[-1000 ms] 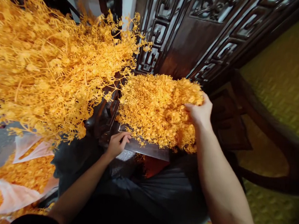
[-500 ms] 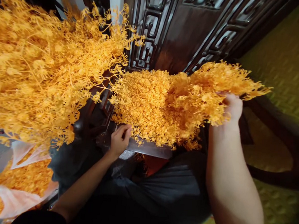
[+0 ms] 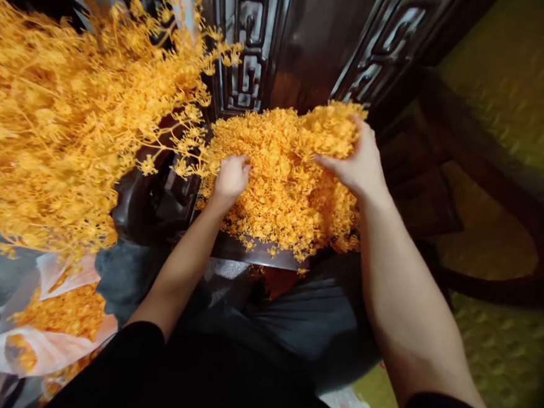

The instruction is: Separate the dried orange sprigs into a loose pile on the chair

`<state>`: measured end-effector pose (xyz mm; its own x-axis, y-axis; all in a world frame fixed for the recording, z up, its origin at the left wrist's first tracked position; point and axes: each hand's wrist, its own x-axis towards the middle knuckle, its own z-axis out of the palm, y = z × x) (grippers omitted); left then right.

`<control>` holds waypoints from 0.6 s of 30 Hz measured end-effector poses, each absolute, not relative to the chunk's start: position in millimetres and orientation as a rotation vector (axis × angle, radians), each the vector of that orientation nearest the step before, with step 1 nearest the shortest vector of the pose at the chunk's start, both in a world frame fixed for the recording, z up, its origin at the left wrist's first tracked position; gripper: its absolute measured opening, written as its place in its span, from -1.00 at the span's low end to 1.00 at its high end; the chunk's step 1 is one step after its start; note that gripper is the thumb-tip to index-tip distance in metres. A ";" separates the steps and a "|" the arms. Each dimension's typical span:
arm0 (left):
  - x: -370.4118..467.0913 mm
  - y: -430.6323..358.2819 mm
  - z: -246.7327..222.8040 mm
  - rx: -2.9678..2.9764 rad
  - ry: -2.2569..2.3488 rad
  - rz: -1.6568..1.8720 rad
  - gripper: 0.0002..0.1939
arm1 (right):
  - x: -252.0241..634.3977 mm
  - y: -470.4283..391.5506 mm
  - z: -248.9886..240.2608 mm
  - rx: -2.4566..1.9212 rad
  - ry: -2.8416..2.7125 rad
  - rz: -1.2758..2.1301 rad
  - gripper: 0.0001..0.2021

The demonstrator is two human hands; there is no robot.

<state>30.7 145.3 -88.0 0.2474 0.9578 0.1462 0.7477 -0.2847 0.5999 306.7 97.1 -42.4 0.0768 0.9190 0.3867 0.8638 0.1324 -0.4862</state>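
At centre frame, a heap of orange plastic sprigs [image 3: 283,180] lies on a dark tabletop [image 3: 254,252] before a carved wooden screen [image 3: 249,53]. Left hand [image 3: 231,177] presses into the heap's left side, fingers curled; whether its grip holds anything cannot be told. Right hand [image 3: 356,163] has its grip closed on a clump at the heap's upper right. Large orange branches [image 3: 63,127] spread at left; bagged sprigs [image 3: 59,319] lie below. No legible writing.
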 end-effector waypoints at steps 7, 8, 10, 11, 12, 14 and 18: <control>31.5 145.6 -91.5 2.169 1.583 0.743 -0.78 | 301.9 72.2 -28.6 -1.626 -1.710 0.190 0.01; 31.7 146.8 -93.4 2.162 1.576 0.744 -0.80 | 299.5 69.2 -25.0 -1.609 -1.685 0.157 0.00; 32.2 150.7 -99.3 2.140 1.539 0.754 -0.83 | 295.0 64.8 -17.7 -1.580 -1.652 0.055 -0.03; 32.3 153.4 -103.0 2.135 1.510 0.780 -0.85 | 293.6 63.6 -14.8 -1.561 -1.656 0.021 -0.03; 32.3 156.2 -106.9 2.134 1.475 0.824 -0.88 | 293.0 63.1 -12.7 -1.532 -1.682 0.014 0.00; 31.9 161.1 -113.2 2.131 1.394 0.942 -0.91 | 293.9 63.3 -12.1 -1.477 -1.806 0.137 0.12; 31.3 158.8 -110.7 2.042 1.222 1.132 -0.88 | 292.7 62.4 -16.6 -1.440 -2.076 0.574 0.28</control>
<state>31.3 158.8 -110.7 0.2511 0.8818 0.3991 0.4656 -0.4715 0.7489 292.7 62.4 -16.6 -0.2799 0.9407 0.1916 0.7087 0.3370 -0.6198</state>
